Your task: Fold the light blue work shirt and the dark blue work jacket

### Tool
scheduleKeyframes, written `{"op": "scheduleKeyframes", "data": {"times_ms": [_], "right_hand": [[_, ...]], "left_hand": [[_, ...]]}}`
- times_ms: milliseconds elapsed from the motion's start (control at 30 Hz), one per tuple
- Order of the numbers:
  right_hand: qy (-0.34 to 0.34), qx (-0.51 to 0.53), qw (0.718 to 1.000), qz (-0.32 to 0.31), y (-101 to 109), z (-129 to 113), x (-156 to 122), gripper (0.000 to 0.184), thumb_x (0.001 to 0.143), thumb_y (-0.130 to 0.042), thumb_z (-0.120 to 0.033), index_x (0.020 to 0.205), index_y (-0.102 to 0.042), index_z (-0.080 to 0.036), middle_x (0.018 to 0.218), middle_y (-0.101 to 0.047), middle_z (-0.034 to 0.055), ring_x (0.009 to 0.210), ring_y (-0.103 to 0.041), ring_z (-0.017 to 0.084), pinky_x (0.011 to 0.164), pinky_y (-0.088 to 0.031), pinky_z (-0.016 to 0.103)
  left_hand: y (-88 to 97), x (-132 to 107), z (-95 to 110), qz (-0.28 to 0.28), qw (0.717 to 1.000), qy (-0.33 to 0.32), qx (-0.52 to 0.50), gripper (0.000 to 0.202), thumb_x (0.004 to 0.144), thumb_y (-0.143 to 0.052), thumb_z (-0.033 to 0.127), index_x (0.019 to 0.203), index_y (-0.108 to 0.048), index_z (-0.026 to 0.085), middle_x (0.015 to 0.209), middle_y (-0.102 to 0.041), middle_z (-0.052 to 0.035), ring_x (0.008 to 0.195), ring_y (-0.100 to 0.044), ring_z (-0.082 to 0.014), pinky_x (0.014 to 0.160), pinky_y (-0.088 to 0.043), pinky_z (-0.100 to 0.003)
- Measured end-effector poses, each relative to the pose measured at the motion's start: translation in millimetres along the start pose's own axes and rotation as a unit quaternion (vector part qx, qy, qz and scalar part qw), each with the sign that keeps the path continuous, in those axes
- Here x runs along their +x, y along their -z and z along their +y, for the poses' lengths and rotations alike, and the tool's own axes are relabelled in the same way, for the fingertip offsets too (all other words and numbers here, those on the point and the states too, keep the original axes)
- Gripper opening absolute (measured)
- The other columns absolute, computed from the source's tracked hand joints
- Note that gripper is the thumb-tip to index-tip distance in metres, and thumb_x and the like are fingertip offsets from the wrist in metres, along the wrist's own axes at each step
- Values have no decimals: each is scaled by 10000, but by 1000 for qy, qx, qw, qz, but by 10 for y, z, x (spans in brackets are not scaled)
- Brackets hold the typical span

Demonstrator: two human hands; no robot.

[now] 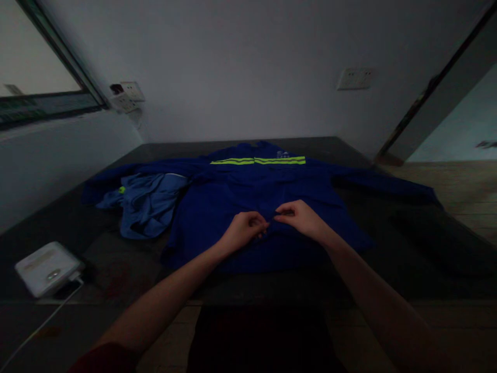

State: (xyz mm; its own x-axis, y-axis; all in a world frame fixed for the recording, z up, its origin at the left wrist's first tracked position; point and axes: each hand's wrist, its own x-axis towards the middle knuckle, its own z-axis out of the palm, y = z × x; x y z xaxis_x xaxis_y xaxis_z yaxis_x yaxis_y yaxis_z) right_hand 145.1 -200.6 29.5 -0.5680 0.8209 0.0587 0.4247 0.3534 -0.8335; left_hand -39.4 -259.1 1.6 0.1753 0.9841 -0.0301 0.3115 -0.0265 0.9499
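You have both hands low over the blue jacket [279, 189], which lies spread out on the bench [295, 290] straight ahead of you. Take the point between them as the clock's centre. Your left hand [248, 227] sits at 9 o'clock and your right hand [295, 215] at about 3, near each other. The thumb and fingers of each are drawn together in a pinch on a small dark bit [272, 219]; it is too dim to tell whether that belongs to the jacket. The jacket's yellow stripes [279, 160] cross its chest at 12, with a small pale print [282, 154] just above them. One sleeve runs out between 9 and 10, the other between 2 and 3. At 9 to 10, close against the first sleeve, you have a crumpled lighter blue garment [149, 207]. A white box [50, 269] stands near the bench's front edge between 8 and 9, its white cable [46, 324] trailing down toward you. On the wall [240, 72], sockets [355, 79] show at 1.
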Motion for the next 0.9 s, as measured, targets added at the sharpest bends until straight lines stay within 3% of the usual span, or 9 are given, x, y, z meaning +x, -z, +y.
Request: {"op": "scheduleKeyframes", "data": {"times_ms": [167, 267, 533, 900], "right_hand": [[32, 14, 996, 80, -2, -52, -22, 133, 718, -650, -196, 830, -715, -162, 819, -719, 42, 779, -655, 192, 730, -482, 288], [41, 11, 998, 53, -27, -99, -48, 146, 715, -657, -196, 840, -723, -161, 824, -721, 44, 778, -657, 193, 725, -483, 284], [10, -3, 1000, -5, -6, -119, -63, 143, 710, -647, -177, 824, -730, -152, 764, -717, 39, 699, -647, 173, 645, -468, 255], [28, -28, 999, -30, 15, -96, -64, 170, 741, -609, -167, 862, -728, -157, 798, -723, 37, 742, -655, 180, 660, -463, 251]], "left_hand": [[-17, -6, 14, -18, 1000, -7, -18, 195, 754, -637, 317, 789, -599, 129, 683, -659, -22, 548, -582, -94, 537, -440, -197], [-25, -20, 22, -27, 999, -13, -16, 189, 755, -635, 315, 780, -597, 132, 681, -660, -22, 555, -586, -97, 543, -440, -199], [-26, -69, 121, 17, 1000, -18, 2, 191, 755, -626, 321, 740, -595, 133, 634, -635, -14, 529, -561, -94, 510, -410, -190], [-53, -77, 116, 52, 998, -30, 31, 217, 753, -612, 353, 714, -589, 141, 616, -615, -8, 525, -557, -103, 513, -409, -202]]}}
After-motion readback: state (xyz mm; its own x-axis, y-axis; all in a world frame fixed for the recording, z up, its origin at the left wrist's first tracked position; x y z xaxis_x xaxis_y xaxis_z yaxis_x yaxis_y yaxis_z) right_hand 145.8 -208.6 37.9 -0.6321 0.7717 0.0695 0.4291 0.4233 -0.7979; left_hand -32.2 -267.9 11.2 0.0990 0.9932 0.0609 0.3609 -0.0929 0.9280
